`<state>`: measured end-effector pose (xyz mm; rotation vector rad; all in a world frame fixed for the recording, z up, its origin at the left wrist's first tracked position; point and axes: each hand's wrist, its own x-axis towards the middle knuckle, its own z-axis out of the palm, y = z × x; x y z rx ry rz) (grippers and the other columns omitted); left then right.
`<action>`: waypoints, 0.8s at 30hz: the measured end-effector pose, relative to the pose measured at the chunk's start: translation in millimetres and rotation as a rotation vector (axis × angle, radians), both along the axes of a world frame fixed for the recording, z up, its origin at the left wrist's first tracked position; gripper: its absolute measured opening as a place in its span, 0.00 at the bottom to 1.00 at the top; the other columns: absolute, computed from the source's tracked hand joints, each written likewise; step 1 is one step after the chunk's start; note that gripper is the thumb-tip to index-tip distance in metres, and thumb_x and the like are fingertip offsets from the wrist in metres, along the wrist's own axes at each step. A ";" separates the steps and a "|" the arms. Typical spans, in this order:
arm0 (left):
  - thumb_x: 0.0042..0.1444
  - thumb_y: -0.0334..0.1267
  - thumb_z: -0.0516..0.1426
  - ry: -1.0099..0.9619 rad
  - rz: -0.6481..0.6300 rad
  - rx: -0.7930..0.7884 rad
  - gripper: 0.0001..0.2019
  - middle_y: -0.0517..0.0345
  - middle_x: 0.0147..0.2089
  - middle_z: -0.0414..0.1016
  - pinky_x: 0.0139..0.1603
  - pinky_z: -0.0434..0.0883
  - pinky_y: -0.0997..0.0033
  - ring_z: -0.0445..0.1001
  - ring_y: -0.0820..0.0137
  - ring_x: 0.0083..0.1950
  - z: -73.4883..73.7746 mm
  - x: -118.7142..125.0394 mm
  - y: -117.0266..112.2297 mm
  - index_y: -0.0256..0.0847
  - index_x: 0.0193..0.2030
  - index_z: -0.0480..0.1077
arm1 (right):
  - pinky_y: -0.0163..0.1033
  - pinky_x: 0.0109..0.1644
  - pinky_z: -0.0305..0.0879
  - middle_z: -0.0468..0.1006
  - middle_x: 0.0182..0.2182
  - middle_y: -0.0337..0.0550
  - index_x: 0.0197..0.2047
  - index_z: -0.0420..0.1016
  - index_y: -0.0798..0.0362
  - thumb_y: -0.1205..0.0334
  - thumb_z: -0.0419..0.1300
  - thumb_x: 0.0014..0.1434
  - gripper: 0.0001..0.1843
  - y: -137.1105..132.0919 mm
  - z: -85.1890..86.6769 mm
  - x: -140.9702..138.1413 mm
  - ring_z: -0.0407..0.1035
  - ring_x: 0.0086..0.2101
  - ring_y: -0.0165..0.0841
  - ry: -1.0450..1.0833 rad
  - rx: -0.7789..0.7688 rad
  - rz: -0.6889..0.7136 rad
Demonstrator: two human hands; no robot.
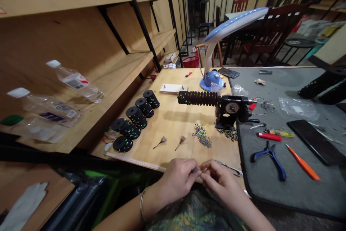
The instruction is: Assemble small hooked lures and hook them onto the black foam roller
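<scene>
My left hand point(180, 178) and my right hand point(220, 180) meet at the table's front edge, fingertips pinched together. Whatever lies between them is too small to make out. Just beyond them are a pile of coloured beads point(199, 130) and a heap of small grey pieces point(206, 142). Two small bundles of thin stems, one grey-tipped point(163, 140) and one orange-tipped point(181, 141), lie to the left of the beads. A slim metal tool point(229, 167) rests beside my right hand, partly covered by it.
A black winding device point(229, 110) holds a ridged foam roll point(197, 98). Several black foam spools point(136, 115) stand at left. A blue lamp point(212, 79) is behind. Blue-handled pliers point(270, 157) and an orange-handled tool point(304, 162) lie on the grey mat point(270, 195). A ruler point(135, 161) lines the front edge.
</scene>
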<state>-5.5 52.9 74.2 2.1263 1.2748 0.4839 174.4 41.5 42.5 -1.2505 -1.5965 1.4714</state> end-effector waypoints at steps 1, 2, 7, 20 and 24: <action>0.60 0.35 0.54 0.007 -0.001 -0.018 0.09 0.53 0.29 0.78 0.31 0.64 0.73 0.75 0.67 0.31 -0.8 -1.0 -0.1 0.39 0.31 0.73 | 0.34 0.28 0.62 0.70 0.20 0.33 0.37 0.72 0.52 0.56 0.57 0.60 0.09 -1.1 -2.3 0.6 0.66 0.23 0.30 -0.067 0.050 0.008; 0.59 0.35 0.54 0.012 -0.001 -0.037 0.08 0.53 0.29 0.78 0.31 0.64 0.73 0.75 0.67 0.31 -1.9 -2.0 -0.2 0.39 0.31 0.73 | 0.34 0.29 0.61 0.70 0.20 0.34 0.35 0.73 0.52 0.56 0.56 0.60 0.09 -2.5 -4.4 1.4 0.66 0.24 0.31 -0.121 0.093 0.020; 0.59 0.36 0.56 -0.012 0.009 -0.099 0.07 0.56 0.29 0.79 0.30 0.63 0.75 0.74 0.69 0.29 -5.5 -5.6 1.0 0.39 0.32 0.74 | 0.34 0.30 0.58 0.70 0.21 0.36 0.30 0.71 0.52 0.60 0.53 0.61 0.11 -9.9 -13.4 3.4 0.65 0.24 0.31 -0.238 0.220 0.042; 0.61 0.34 0.52 0.221 0.161 0.094 0.06 0.54 0.35 0.75 0.36 0.67 0.69 0.74 0.65 0.36 -39.6 -31.4 8.6 0.40 0.38 0.70 | 0.33 0.25 0.46 0.54 0.18 0.29 0.27 0.67 0.53 0.43 0.59 0.54 0.20 -13.9 -57.4 -3.4 0.49 0.20 0.27 0.094 -0.118 -0.299; 0.61 0.32 0.51 0.277 0.131 0.182 0.08 0.52 0.41 0.73 0.42 0.70 0.65 0.73 0.62 0.42 -52.5 -27.2 9.7 0.41 0.44 0.69 | 0.31 0.24 0.45 0.55 0.18 0.29 0.26 0.68 0.54 0.38 0.62 0.49 0.24 -12.6 -69.1 -6.7 0.48 0.20 0.25 0.225 -0.181 -0.390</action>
